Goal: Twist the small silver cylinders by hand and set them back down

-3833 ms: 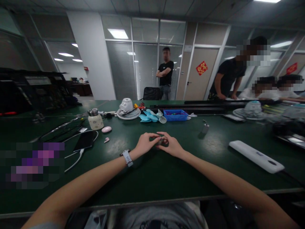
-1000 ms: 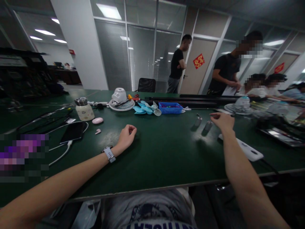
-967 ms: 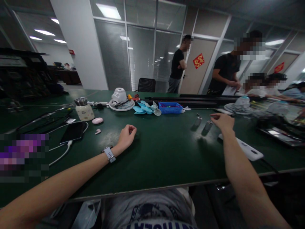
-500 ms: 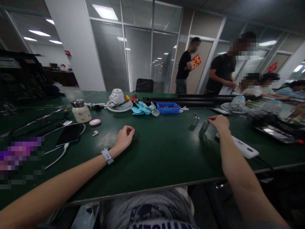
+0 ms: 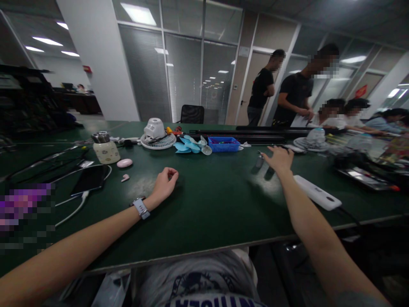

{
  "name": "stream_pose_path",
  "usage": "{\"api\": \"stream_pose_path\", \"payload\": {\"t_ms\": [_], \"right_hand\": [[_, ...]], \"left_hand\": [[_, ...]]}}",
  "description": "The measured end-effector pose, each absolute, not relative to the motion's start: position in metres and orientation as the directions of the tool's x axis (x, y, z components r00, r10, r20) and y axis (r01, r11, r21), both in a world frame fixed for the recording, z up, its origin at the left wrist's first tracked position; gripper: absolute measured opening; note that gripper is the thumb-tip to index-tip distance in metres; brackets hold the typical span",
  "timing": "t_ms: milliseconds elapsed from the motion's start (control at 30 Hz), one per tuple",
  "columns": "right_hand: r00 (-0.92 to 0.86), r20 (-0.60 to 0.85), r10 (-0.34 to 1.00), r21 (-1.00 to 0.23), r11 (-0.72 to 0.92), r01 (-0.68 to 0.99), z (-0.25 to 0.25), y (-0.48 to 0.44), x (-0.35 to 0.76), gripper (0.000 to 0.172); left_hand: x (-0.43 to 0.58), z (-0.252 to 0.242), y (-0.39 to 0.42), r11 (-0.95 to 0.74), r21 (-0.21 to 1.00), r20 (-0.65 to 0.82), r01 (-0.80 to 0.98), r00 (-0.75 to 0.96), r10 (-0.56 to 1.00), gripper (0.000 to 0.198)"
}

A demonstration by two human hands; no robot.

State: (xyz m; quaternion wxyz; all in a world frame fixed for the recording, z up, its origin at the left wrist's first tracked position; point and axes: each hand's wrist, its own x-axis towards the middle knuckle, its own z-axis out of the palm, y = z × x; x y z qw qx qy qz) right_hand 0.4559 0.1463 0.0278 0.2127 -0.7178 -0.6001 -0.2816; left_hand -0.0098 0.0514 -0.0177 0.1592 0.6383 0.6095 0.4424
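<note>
My right hand (image 5: 280,158) reaches over the right part of the green table with its fingers spread. Its thumb and fingertips are beside a small silver cylinder (image 5: 259,161) that stands upright; I cannot tell whether they touch. A second dark grey cylinder (image 5: 269,171) stands just under the hand, partly covered by it. On the table at centre left rests my left hand (image 5: 166,183), its fingers loosely curled in with nothing seen in them. A watch (image 5: 141,208) is on that wrist. Left of it lie a pink earbud (image 5: 125,178) and a pink case (image 5: 124,163).
A white power strip (image 5: 318,194) lies beside my right forearm. Farther back are a blue tray (image 5: 223,145), light-blue fan blades (image 5: 188,146) and a white fan body (image 5: 155,129). A bottle (image 5: 106,151) and a phone (image 5: 89,180) with a cable are on the left. Several people are beyond.
My right hand has let go of the nearer cylinder, spread its fingers and moved left and away toward the other one. The left hand keeps its place. A standing person has shifted right.
</note>
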Motion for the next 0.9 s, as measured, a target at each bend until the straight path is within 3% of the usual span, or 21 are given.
{"api": "stream_pose_path", "payload": {"t_ms": [167, 367, 533, 700, 900], "right_hand": [[0.066, 0.529, 0.846, 0.139, -0.163, 0.977, 0.008, 0.163, 0.439, 0.050], [0.063, 0.551, 0.832, 0.142, -0.167, 0.976, 0.008, 0.163, 0.436, 0.042], [-0.215, 0.591, 0.777, 0.061, 0.223, 0.973, 0.011, 0.140, 0.359, 0.047], [-0.485, 0.582, 0.653, -0.108, 0.653, 0.750, 0.010, 0.090, 0.255, 0.064], [-0.553, 0.579, 0.599, -0.212, 0.765, 0.608, 0.006, 0.052, 0.214, 0.065]], "left_hand": [[-0.008, -0.016, 0.050, -0.219, 0.746, 0.385, 0.629, -0.138, 0.913, 0.020], [-0.009, -0.017, 0.051, -0.221, 0.738, 0.382, 0.638, -0.124, 0.916, 0.021], [-0.010, -0.021, 0.052, -0.238, 0.738, 0.385, 0.632, -0.104, 0.917, 0.024], [-0.002, -0.011, 0.040, -0.354, 0.679, 0.456, 0.643, 0.009, 0.890, 0.030], [0.020, 0.004, 0.025, -0.558, 0.610, 0.585, 0.563, 0.155, 0.796, 0.031]]}}
